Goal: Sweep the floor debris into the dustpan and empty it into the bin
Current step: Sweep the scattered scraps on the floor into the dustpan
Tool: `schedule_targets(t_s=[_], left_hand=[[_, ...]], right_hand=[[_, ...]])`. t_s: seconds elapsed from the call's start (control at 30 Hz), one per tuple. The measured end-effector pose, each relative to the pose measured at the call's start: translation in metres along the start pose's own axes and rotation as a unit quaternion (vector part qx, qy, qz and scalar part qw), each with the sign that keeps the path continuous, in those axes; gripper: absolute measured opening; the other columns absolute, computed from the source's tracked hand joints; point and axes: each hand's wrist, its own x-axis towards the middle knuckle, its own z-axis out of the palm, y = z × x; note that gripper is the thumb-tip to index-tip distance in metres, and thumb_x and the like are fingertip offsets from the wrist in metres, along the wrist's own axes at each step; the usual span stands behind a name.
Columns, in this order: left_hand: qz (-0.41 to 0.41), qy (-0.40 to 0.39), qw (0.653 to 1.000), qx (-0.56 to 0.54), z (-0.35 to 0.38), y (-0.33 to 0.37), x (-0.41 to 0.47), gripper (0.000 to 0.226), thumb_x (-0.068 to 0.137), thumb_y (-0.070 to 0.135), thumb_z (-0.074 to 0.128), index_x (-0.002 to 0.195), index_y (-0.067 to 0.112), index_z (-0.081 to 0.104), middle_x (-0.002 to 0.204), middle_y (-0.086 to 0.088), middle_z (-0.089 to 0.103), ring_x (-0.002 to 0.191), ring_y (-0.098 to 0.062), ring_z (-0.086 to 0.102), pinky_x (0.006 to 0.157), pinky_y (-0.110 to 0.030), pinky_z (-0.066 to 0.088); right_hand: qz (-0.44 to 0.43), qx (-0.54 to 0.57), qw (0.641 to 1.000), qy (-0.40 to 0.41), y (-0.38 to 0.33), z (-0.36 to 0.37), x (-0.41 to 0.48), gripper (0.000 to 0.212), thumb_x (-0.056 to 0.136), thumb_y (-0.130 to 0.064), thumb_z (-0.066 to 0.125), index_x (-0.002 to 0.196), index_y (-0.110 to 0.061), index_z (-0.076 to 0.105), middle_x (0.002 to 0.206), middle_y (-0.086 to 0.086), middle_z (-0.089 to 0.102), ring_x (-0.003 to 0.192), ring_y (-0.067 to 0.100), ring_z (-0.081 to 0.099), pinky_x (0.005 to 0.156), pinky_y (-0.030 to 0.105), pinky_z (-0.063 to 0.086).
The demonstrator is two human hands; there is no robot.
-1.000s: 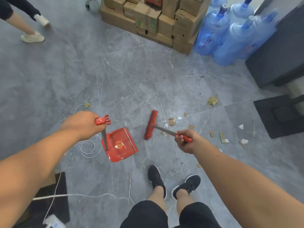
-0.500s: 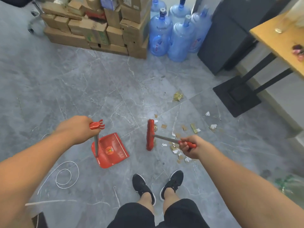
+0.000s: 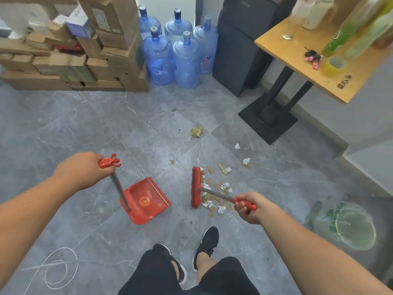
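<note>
My left hand (image 3: pixel 81 170) grips the red top of a long-handled red dustpan (image 3: pixel 146 201), which rests on the grey floor with its mouth facing right. My right hand (image 3: pixel 249 206) grips the red handle of a red broom (image 3: pixel 196 187). The broom's head stands on the floor just right of the dustpan. A pile of brown and white paper scraps (image 3: pixel 217 196) lies against the right side of the broom head. More scraps (image 3: pixel 223 168) and a crumpled yellow wrapper (image 3: pixel 196 131) lie farther out. A bin with a clear green bag (image 3: pixel 348 225) stands at the lower right.
Stacked cardboard boxes (image 3: pixel 74 58) and blue water jugs (image 3: pixel 172 54) line the far wall. A dark cabinet (image 3: pixel 240 47) and a wooden table (image 3: pixel 306 67) on a black base (image 3: pixel 268 122) stand at the right. My feet (image 3: pixel 205 245) are below the broom. A white cord (image 3: pixel 57 267) coils at lower left.
The view has swung right, bringing the table and the bin into sight. The broom has dragged scraps into a tighter pile beside its head. The dustpan stays just left of the broom.
</note>
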Motion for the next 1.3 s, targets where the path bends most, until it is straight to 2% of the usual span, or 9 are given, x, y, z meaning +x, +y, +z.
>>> schedule_targets(t_s=[0.17, 0.27, 0.37, 0.53, 0.67, 0.83, 0.97, 1.1, 1.3], left_hand=[[0.010, 0.003, 1.000, 0.006, -0.007, 0.028, 0.017, 0.045, 0.088, 0.059, 0.064, 0.065, 0.021, 0.064, 0.063, -0.002, 0.065, 0.065, -0.020, 0.062, 0.065, -0.034, 0.054], [0.023, 0.000, 1.000, 0.018, -0.012, 0.034, 0.030, 0.045, 0.088, 0.059, 0.063, 0.064, 0.022, 0.062, 0.064, -0.001, 0.064, 0.065, -0.021, 0.062, 0.064, -0.033, 0.052], [0.034, -0.003, 0.999, 0.011, -0.020, 0.030, 0.052, 0.043, 0.090, 0.057, 0.062, 0.063, 0.024, 0.061, 0.065, 0.000, 0.065, 0.064, -0.018, 0.061, 0.063, -0.032, 0.051], [0.048, -0.027, 0.998, -0.004, -0.030, 0.005, 0.098, 0.042, 0.089, 0.057, 0.063, 0.065, 0.022, 0.064, 0.066, 0.000, 0.065, 0.066, -0.020, 0.063, 0.067, -0.034, 0.056], [0.062, -0.049, 0.997, -0.024, -0.041, -0.015, 0.125, 0.042, 0.089, 0.060, 0.062, 0.070, 0.023, 0.064, 0.070, 0.002, 0.064, 0.073, -0.024, 0.063, 0.065, -0.032, 0.051], [0.032, -0.051, 0.998, -0.037, -0.060, -0.065, 0.161, 0.039, 0.087, 0.059, 0.064, 0.072, 0.023, 0.065, 0.072, 0.001, 0.064, 0.077, -0.026, 0.063, 0.064, -0.032, 0.047], [0.019, -0.046, 0.998, -0.034, -0.068, -0.089, 0.185, 0.039, 0.087, 0.059, 0.065, 0.075, 0.023, 0.069, 0.070, 0.002, 0.064, 0.076, -0.026, 0.063, 0.064, -0.032, 0.048], [0.011, -0.045, 0.999, -0.016, -0.070, -0.102, 0.204, 0.042, 0.087, 0.061, 0.065, 0.080, 0.020, 0.071, 0.072, -0.001, 0.064, 0.077, -0.028, 0.062, 0.064, -0.032, 0.048], [0.047, -0.068, 0.997, 0.001, -0.067, -0.081, 0.220, 0.042, 0.088, 0.056, 0.068, 0.069, 0.018, 0.065, 0.068, -0.003, 0.062, 0.069, -0.026, 0.059, 0.064, -0.035, 0.050]], right_hand=[[0.004, -0.016, 1.000, -0.003, -0.016, -0.010, -0.006, 0.011, 0.094, -0.005, 0.054, 0.100, 0.004, 0.058, 0.063, 0.007, 0.051, 0.032, 0.009, 0.045, 0.028, 0.016, 0.038], [0.008, -0.043, 0.999, -0.010, -0.032, 0.005, -0.016, 0.008, 0.093, -0.005, 0.052, 0.098, 0.001, 0.056, 0.060, 0.006, 0.051, 0.032, 0.008, 0.045, 0.029, 0.015, 0.038], [0.001, -0.066, 0.998, -0.011, -0.053, 0.031, -0.029, 0.011, 0.093, -0.005, 0.051, 0.103, 0.000, 0.054, 0.061, 0.006, 0.050, 0.032, 0.007, 0.046, 0.029, 0.014, 0.037], [-0.018, -0.082, 0.996, -0.019, -0.073, 0.097, -0.045, 0.012, 0.094, -0.004, 0.051, 0.101, 0.004, 0.055, 0.062, 0.005, 0.050, 0.032, 0.006, 0.046, 0.028, 0.015, 0.035], [-0.036, -0.082, 0.995, -0.044, -0.088, 0.165, -0.031, 0.016, 0.093, -0.004, 0.050, 0.109, -0.001, 0.053, 0.065, 0.005, 0.048, 0.034, 0.006, 0.046, 0.028, 0.016, 0.034], [-0.030, -0.075, 0.993, -0.081, -0.108, 0.274, 0.006, 0.007, 0.094, -0.004, 0.049, 0.100, 0.000, 0.050, 0.066, 0.005, 0.047, 0.033, 0.007, 0.046, 0.028, 0.015, 0.034], [-0.023, -0.045, 0.992, -0.112, -0.117, 0.322, 0.038, 0.004, 0.096, -0.007, 0.049, 0.096, -0.003, 0.050, 0.068, 0.003, 0.045, 0.033, 0.006, 0.045, 0.030, 0.014, 0.034], [-0.009, 0.028, 0.992, -0.121, -0.110, 0.321, 0.064, 0.011, 0.102, -0.015, 0.047, 0.097, -0.005, 0.049, 0.068, 0.003, 0.045, 0.033, 0.006, 0.044, 0.029, 0.015, 0.032], [-0.004, 0.115, 0.990, -0.088, -0.088, 0.247, 0.072, 0.019, 0.104, -0.018, 0.044, 0.092, -0.005, 0.050, 0.066, 0.005, 0.043, 0.029, 0.005, 0.042, 0.026, 0.013, 0.029]])
